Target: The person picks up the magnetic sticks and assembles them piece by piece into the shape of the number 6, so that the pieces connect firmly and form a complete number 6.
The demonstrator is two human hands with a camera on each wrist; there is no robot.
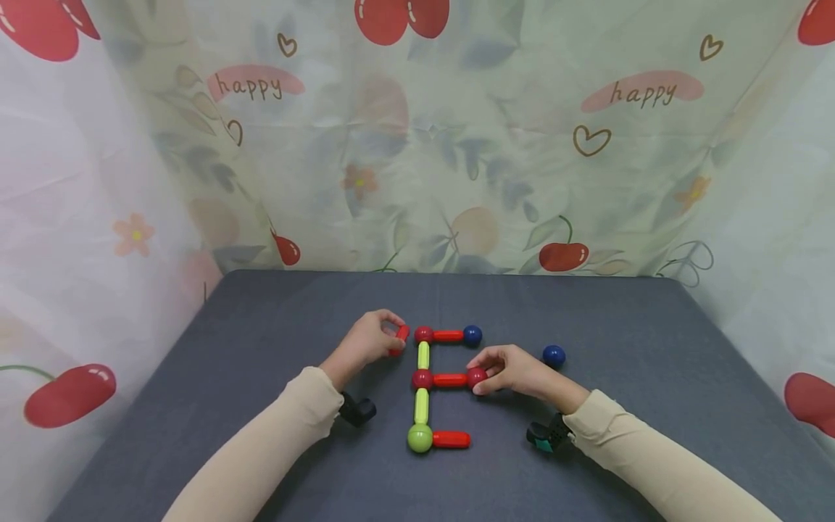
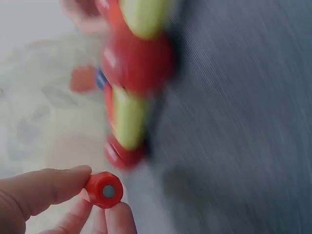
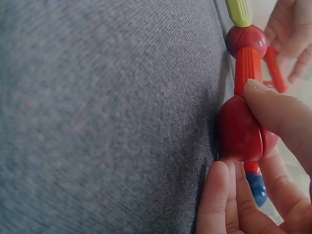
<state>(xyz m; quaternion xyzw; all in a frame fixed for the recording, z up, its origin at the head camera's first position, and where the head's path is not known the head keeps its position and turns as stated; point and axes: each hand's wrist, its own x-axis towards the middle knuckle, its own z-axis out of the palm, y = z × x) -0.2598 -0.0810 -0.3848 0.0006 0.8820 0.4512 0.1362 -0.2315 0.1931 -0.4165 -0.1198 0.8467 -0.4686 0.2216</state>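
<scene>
On the dark cloth lies an E-like figure of balls and rods. Two yellow-green rods (image 1: 422, 407) form its spine, joined by a top red ball (image 1: 424, 334), a middle red ball (image 1: 422, 379) and a green ball (image 1: 420, 438). Red rods (image 1: 450, 439) branch right from each. My right hand (image 1: 512, 373) grips the red ball (image 3: 241, 129) at the middle branch's outer end. Left of the figure, my left hand (image 1: 368, 338) pinches a loose red rod (image 2: 104, 190), its grey end disc showing. A blue ball (image 1: 472, 335) ends the top branch.
A loose blue ball (image 1: 554, 356) lies behind the right wrist. The grey table (image 1: 313, 297) meets a patterned curtain (image 1: 430, 181) at the back and both sides. Black wrist cameras (image 1: 357, 410) hang below both forearms.
</scene>
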